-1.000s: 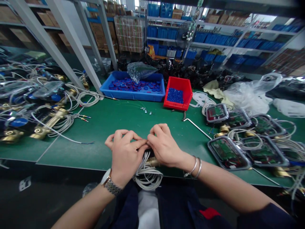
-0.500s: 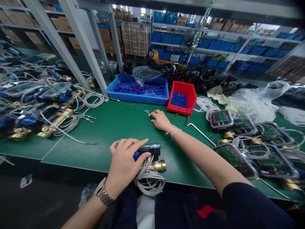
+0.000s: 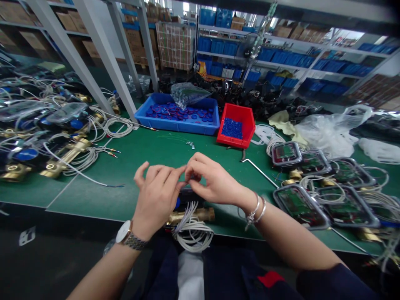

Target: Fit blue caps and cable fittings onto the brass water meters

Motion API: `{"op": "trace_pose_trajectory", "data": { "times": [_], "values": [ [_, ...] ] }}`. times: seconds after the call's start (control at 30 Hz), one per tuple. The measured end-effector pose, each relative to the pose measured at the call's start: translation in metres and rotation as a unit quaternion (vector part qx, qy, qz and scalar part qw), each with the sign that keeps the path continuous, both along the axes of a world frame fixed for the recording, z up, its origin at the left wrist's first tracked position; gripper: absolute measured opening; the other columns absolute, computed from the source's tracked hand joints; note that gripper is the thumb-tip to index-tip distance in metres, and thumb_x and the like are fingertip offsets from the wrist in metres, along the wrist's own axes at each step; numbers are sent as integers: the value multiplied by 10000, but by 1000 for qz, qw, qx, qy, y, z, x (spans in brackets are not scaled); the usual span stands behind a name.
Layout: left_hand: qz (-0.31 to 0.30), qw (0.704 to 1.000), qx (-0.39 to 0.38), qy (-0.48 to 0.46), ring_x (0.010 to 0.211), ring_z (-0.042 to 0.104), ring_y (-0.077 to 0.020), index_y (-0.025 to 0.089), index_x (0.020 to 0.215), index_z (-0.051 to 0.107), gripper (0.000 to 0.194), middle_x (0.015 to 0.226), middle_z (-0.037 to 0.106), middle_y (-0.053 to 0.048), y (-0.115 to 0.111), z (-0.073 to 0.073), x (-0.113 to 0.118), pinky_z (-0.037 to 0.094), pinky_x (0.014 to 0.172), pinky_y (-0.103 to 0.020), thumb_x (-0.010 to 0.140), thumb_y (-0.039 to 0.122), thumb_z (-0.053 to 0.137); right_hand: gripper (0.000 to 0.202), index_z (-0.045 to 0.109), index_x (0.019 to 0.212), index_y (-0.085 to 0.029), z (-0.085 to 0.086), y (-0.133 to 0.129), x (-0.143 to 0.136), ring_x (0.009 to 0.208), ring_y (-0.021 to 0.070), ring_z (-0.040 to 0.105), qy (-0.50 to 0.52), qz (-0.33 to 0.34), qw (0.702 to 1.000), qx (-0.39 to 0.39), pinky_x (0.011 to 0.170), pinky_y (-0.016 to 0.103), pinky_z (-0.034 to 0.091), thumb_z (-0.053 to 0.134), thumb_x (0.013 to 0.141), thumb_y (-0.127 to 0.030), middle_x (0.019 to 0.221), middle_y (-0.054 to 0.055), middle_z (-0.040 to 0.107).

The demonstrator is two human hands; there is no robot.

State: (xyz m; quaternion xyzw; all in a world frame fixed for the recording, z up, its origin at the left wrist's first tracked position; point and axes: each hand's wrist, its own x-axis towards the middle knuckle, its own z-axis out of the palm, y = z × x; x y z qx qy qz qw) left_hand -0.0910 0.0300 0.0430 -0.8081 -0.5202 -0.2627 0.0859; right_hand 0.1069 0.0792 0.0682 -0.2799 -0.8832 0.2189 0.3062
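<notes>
My left hand (image 3: 158, 191) and my right hand (image 3: 211, 179) meet fingertip to fingertip above a brass-bodied meter (image 3: 203, 214). Both are pinched together on something too small to make out. The meter lies near the table's front edge, its dark top partly hidden behind my hands. A coiled grey cable (image 3: 195, 235) hangs over its front side. Beyond my hands, small clear and pale pieces with thin wire (image 3: 190, 144) lie on the green table (image 3: 125, 175).
A blue tray (image 3: 178, 126) of blue and red discs and a red bin (image 3: 248, 125) of small blue parts stand at the back. Meters with cables crowd the left; clear-framed units (image 3: 301, 206) sit at the right. A bent metal rod (image 3: 261, 171) lies between.
My right hand has come back from the small pieces to meet my left. My left hand has lifted off the meter's top and its fingers have closed in a pinch.
</notes>
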Motion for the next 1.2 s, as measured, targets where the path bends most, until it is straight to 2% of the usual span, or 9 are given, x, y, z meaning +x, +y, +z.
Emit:
{"op": "trace_pose_trajectory", "data": {
  "times": [0.1,0.27,0.33,0.4,0.5,0.6,0.73,1.03,1.2],
  "values": [
    [-38,998,-53,-2,811,607,-204,238,952,684,266,822,689,-9,-2,2,-9,358,903,-436,1034,289,436,187,544,954,-208,1,-9,22,866,160,546,0,-32,999,-7,767,279,479,499,861,-52,987,41,536],
    [-43,994,-100,-28,808,597,-186,206,896,656,320,818,666,-22,-8,1,-14,356,803,-371,1047,300,390,339,586,1096,-168,-20,8,55,992,275,552,-147,-205,965,77,883,436,463,510,802,-17,1045,123,610],
    [-46,992,-111,-32,796,586,-183,198,871,646,336,798,651,-26,-10,0,-7,357,790,-362,1049,302,381,390,583,1169,-172,-21,4,48,1098,295,542,-125,-160,978,54,964,475,445,546,806,-34,1130,126,642],
    [-52,992,-108,-31,783,569,-182,192,854,636,336,794,641,-31,-10,0,2,356,781,-357,1047,299,382,382,568,1222,-194,-16,-4,31,1090,246,581,-61,-72,995,-16,962,419,470,565,858,-77,1192,94,658],
    [-49,993,-98,-32,756,544,-179,186,815,615,346,778,627,-35,-11,1,9,355,766,-352,1046,301,385,210,638,1102,-197,-7,-13,6,930,171,640,4,-4,997,-78,845,312,490,551,932,-110,1042,45,706],
    [-41,991,-109,-57,752,548,-175,185,808,615,356,771,625,-29,-13,3,3,362,767,-349,1048,311,383,113,705,902,-188,-3,-8,-5,809,146,614,55,-5,995,-85,755,279,458,607,933,-140,829,11,671],
    [-33,984,-135,-113,805,591,-170,198,885,665,329,817,666,-18,-20,3,-16,379,804,-349,1048,304,400,100,769,868,-199,-7,13,-4,665,124,498,93,-8,987,-128,614,267,374,691,904,-250,691,-19,548],
    [5,976,-102,-193,967,604,-199,200,1044,690,171,998,679,-52,-39,-17,-36,446,893,-348,972,319,590,262,758,808,-131,-35,39,-13,523,73,315,116,-43,942,-313,513,257,223,714,811,-389,612,-26,557],
    [-11,978,-97,-186,1195,541,-260,194,1273,582,550,1252,609,-94,-43,-33,-29,425,1056,-412,820,437,776,290,764,823,-118,-48,39,-19,507,73,297,102,-86,931,-340,508,245,216,710,782,-400,533,-40,525]
  ]
}}
